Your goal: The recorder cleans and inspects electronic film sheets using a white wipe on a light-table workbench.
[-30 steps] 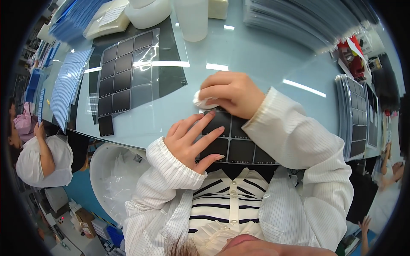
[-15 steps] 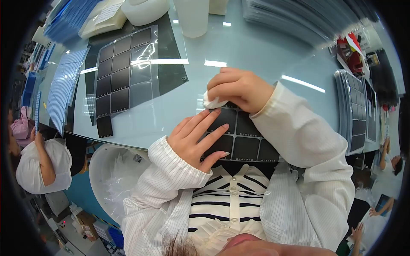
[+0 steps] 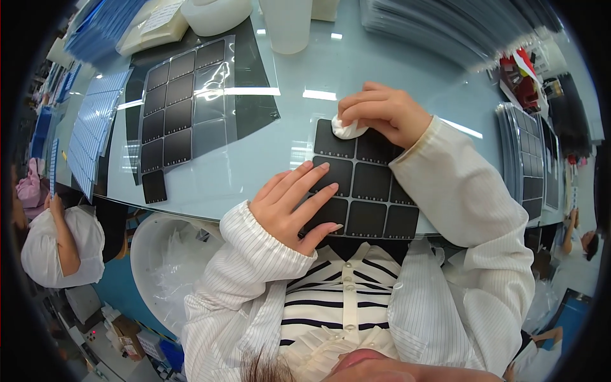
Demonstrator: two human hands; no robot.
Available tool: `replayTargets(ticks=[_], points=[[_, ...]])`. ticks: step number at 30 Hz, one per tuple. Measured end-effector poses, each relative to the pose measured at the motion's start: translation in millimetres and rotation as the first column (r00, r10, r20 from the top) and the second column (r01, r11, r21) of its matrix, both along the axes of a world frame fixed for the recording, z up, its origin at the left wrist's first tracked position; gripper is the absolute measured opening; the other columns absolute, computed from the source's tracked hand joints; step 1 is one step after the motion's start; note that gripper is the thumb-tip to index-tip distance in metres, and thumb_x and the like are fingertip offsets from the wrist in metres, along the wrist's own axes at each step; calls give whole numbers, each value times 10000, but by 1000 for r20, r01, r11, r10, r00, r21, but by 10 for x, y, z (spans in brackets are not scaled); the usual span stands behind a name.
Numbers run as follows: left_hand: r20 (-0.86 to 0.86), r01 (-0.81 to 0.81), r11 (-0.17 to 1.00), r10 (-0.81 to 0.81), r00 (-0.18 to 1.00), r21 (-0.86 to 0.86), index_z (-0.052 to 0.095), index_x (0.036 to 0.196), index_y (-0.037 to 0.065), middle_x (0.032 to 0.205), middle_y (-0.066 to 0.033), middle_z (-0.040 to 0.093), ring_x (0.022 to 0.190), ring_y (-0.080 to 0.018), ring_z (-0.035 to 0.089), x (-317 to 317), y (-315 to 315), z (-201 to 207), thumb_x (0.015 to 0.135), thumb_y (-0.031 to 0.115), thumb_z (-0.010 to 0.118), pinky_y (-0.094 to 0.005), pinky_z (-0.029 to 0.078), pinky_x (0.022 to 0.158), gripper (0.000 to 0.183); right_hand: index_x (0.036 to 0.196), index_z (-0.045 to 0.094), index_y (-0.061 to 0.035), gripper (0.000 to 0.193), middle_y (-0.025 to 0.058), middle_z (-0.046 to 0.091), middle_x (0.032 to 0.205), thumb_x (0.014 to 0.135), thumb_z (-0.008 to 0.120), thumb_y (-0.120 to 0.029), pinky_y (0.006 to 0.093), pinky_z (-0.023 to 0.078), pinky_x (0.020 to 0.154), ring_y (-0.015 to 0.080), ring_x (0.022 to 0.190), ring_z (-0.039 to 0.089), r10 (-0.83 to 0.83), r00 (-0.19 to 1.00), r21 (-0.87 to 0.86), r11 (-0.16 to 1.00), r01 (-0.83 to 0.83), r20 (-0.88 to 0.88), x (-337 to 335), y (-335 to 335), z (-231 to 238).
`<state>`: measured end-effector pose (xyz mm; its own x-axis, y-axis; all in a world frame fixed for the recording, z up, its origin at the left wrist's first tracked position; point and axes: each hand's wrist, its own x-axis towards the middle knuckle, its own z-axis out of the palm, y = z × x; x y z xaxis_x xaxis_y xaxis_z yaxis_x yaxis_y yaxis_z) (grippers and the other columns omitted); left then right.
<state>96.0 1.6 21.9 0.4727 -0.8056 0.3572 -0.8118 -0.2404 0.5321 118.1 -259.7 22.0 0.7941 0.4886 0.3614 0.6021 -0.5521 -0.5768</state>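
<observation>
A sheet of dark square panels (image 3: 370, 181) with small pale marks along their edges lies on the glass-topped table before me. My left hand (image 3: 296, 207) rests flat on the sheet's left side, fingers spread. At the far edge of the sheet, my right hand (image 3: 387, 116) pinches a white wiping pad (image 3: 347, 128), which touches the far-left panel. The pad looks like folded cloth or cotton; its exact material cannot be made out. Part of the sheet's right side is hidden under my right sleeve.
Another panel sheet with clear film (image 3: 178, 89) lies at left, beside a blue gridded sheet (image 3: 95, 127). A translucent cup (image 3: 286, 25) and white tape roll (image 3: 216, 11) stand at the back. Stacked sheets (image 3: 439, 28) fill the far right. A white bin (image 3: 149, 254) sits below the left edge.
My right hand has moved the white pad away from me and to the right, uncovering the far-left panels. My left hand has stayed in place.
</observation>
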Motion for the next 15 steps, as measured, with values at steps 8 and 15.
replayTargets(ticks=[8,15], points=[[18,14,997,-15,1000,78,622,1093,49,1200,-148,566,1113,-326,543,8,-7,13,696,259,738,-430,441,908,464,903,623,-45,241,64,633,996,698,592,79,330,478,732,257,822,537,86,994,-29,996,-84,73,27,151,-56],[38,-41,994,37,999,104,641,1066,46,1176,-149,586,1109,-355,540,-50,-41,52,641,263,756,-427,453,897,491,893,637,-70,236,44,639,990,691,616,52,342,487,752,250,837,554,82,995,-22,997,-81,58,-73,412,-103]])
